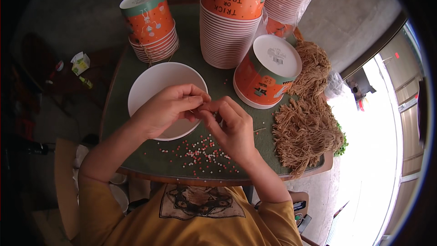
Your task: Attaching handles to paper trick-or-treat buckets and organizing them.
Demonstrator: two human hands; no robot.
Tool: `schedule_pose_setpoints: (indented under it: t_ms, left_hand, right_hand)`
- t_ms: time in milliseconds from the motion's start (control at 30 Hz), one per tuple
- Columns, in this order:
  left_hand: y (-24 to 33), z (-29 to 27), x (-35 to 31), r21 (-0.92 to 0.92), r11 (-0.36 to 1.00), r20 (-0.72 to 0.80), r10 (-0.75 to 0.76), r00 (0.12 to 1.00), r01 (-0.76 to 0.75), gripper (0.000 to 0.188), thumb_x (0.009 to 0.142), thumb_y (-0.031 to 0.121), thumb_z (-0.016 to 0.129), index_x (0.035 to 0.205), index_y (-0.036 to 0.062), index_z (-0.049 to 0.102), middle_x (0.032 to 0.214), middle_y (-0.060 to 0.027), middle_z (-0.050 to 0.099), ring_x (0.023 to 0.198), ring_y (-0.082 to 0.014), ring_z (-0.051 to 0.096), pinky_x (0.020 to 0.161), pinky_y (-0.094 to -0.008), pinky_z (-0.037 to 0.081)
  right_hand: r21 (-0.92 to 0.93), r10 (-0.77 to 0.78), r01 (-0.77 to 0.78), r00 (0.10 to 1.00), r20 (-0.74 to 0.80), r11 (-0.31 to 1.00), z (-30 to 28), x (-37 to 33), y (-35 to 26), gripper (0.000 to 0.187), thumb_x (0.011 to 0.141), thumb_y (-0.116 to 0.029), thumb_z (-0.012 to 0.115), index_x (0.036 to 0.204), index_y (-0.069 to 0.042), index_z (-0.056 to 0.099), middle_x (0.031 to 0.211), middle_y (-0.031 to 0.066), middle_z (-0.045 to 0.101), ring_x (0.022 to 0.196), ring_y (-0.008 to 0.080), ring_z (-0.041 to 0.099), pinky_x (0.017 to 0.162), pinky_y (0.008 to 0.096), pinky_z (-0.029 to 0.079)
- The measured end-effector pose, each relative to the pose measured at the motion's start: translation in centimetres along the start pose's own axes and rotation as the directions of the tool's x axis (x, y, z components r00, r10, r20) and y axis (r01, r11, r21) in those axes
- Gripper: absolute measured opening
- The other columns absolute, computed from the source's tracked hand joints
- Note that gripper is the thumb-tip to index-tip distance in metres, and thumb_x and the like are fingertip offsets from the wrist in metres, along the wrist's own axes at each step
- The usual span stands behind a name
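A white-lined paper bucket stands with its mouth toward me on the green tabletop. My left hand reaches over its opening, thumb and fingers pinched together near the right side of the rim. Fingertip to fingertip with it, my right hand is also closed in a pinch just outside the bucket. Whatever is between the fingers is too small and hidden to name. Loose red and white beads lie scattered on the table below my hands. Brown twine strands are heaped to the right.
Upside-down orange buckets are stacked at the back left, beside a tall bucket stack in the middle. An upturned bucket stands right of centre, by a second twine bundle. Plastic-wrapped buckets stand behind.
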State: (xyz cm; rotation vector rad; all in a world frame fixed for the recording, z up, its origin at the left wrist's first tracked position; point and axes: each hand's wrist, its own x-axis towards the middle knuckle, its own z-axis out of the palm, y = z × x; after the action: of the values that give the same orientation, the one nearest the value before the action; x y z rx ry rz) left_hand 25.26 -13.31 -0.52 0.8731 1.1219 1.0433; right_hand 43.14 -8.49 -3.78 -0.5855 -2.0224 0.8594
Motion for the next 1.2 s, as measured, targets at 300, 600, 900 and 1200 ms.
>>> schedule_pose_setpoints:
  t_ms: [300,600,900,1200]
  left_hand:
    - [0.0,-0.6,-0.3,0.034,0.998,0.072,0.052,0.996,-0.055,0.018,0.094,0.007,0.054,0.110,0.0002,0.055,0.099,-0.0051,0.059,0.087,-0.0103,0.057,0.081,-0.0238,0.048]
    - [-1.0,0.5,-0.2,0.368,0.876,0.040,0.320,0.947,-0.312,0.023,0.090,-0.003,0.057,0.112,0.0025,0.050,0.099,-0.0038,0.056,0.091,-0.0092,0.055,0.084,-0.0245,0.048]
    - [-0.8,0.0,0.0,0.380,0.875,0.061,0.301,0.952,-0.301,0.030,0.089,-0.003,0.057,0.118,0.0014,0.048,0.098,-0.0040,0.055,0.091,-0.0099,0.056,0.084,-0.0246,0.049]
    - [0.1,-0.8,0.4,0.160,0.975,0.044,0.151,0.988,-0.156,0.027,0.091,0.005,0.058,0.116,0.0008,0.051,0.097,-0.0034,0.057,0.087,-0.0089,0.057,0.080,-0.0235,0.048]
  right_hand:
    - [0.302,0.245,-0.255,0.967,0.070,0.919,-0.9,-0.6,0.7,0.007,0.090,-0.005,0.062,0.096,-0.003,0.063,0.084,0.0038,0.063,0.063,0.0109,0.058,0.058,0.0252,0.047]
    - [0.135,0.179,-0.181,0.984,0.025,0.974,-0.4,0.6,0.4,0.019,0.085,-0.010,0.070,0.096,-0.001,0.057,0.081,0.0057,0.061,0.060,0.0133,0.058,0.054,0.0272,0.047]
    - [0.427,0.375,-0.427,0.904,0.204,0.797,-0.9,0.8,1.5,0.015,0.095,-0.019,0.059,0.092,-0.004,0.061,0.074,-0.0044,0.054,0.058,0.0032,0.046,0.052,0.0200,0.036]
    - [0.489,0.429,-0.538,0.843,0.324,0.687,-2.6,1.3,1.9,0.025,0.101,-0.028,0.049,0.103,-0.006,0.059,0.074,-0.0058,0.053,0.058,-0.0002,0.041,0.050,0.0161,0.033]
